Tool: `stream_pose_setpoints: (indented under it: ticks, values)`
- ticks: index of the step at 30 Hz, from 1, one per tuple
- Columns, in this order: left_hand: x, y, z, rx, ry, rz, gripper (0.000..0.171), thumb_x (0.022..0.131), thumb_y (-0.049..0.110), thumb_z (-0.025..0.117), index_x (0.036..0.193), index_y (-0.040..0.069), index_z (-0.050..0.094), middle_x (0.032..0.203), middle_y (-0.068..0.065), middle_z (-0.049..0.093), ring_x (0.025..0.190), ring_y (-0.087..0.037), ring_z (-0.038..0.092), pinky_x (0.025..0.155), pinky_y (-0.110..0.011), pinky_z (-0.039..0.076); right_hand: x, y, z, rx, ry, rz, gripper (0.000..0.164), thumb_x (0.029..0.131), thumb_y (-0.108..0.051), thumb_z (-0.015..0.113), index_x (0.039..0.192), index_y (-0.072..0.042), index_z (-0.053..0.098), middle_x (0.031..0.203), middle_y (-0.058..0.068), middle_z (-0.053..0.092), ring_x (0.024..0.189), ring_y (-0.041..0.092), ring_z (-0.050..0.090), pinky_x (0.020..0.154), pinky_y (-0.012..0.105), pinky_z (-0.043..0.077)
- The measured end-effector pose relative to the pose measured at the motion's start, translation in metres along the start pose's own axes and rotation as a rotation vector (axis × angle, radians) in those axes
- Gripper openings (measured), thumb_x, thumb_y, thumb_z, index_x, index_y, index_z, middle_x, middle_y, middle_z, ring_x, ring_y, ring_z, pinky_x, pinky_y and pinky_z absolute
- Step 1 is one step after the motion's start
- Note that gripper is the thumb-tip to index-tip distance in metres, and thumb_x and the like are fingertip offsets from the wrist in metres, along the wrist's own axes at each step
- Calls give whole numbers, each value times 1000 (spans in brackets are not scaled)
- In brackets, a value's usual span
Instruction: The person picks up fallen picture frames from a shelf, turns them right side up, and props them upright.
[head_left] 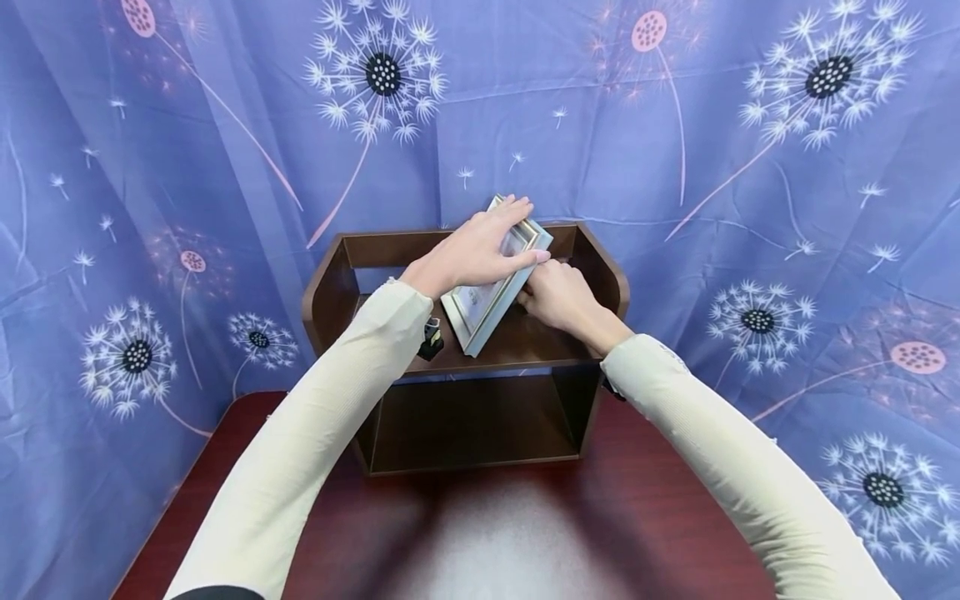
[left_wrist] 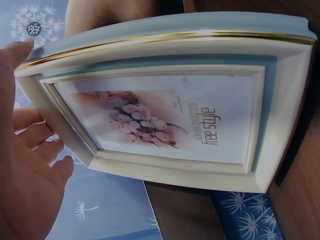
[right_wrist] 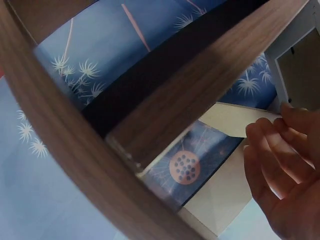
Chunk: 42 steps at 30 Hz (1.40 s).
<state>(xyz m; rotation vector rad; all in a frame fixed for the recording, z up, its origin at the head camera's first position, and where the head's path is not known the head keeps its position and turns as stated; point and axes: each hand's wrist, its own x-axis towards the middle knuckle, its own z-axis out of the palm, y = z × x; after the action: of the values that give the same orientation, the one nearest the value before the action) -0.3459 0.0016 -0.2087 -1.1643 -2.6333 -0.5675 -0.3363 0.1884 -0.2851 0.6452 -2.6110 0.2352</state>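
A picture frame (head_left: 491,292), white and pale blue with a gold line, leans tilted on the top of a dark brown shelf (head_left: 360,360). Its front shows pink flowers and the words "free style" in the left wrist view. My left hand (head_left: 480,250) holds its upper end, thumb on the side edge and fingers over the far edge. Behind the frame my right hand (head_left: 558,296) has curled fingers at its back. In the right wrist view the right fingertips (right_wrist: 260,125) meet a pale strip (right_wrist: 235,119), perhaps the frame's stand; the exact contact is partly hidden.
The shelf's lower compartment (head_left: 472,421) lies below, on a dark red table (head_left: 637,500). Raised side panels (head_left: 603,275) and a back rail (right_wrist: 190,75) bound the shelf top. A blue dandelion curtain (head_left: 510,108) hangs behind.
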Motion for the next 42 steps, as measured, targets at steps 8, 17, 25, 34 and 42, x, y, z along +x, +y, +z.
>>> stream_pose_setpoints:
  ticks: [8,17,25,34,42]
  values:
    - [-20,-13,-18,-102,80,-77,84,104,59,55,169,16,24,175,-2,28,162,-20,29,133,-37,26,-4,-1,-18,91,-10,12,38,88,-13,68,61,-19,43,51,-8,36,56,17,44,55,40,46]
    - [-36,-58,-14,-229,95,-280,68,107,37,58,164,9,35,153,-17,59,135,-31,64,116,-46,50,-16,-8,-48,357,-87,101,9,91,-14,75,95,-8,80,89,6,81,82,20,76,74,34,57]
    - [-41,-88,12,-275,76,-439,45,106,28,59,144,6,63,137,-19,70,130,-32,66,111,-46,52,-34,-17,-60,492,-82,142,21,88,-26,85,100,-10,76,87,4,80,79,16,75,68,27,54]
    - [-39,-98,34,-340,64,-486,42,106,26,58,141,4,65,140,-19,69,134,-32,64,114,-45,52,-39,-25,-64,479,-9,196,38,98,-51,70,83,-18,78,70,-1,77,63,11,71,58,26,51]
    - [-37,-95,41,-359,116,-457,36,108,24,59,134,4,71,136,-18,72,129,-31,67,107,-45,55,-37,-26,-65,503,45,252,37,99,-46,70,78,-17,79,72,7,78,58,12,71,54,25,53]
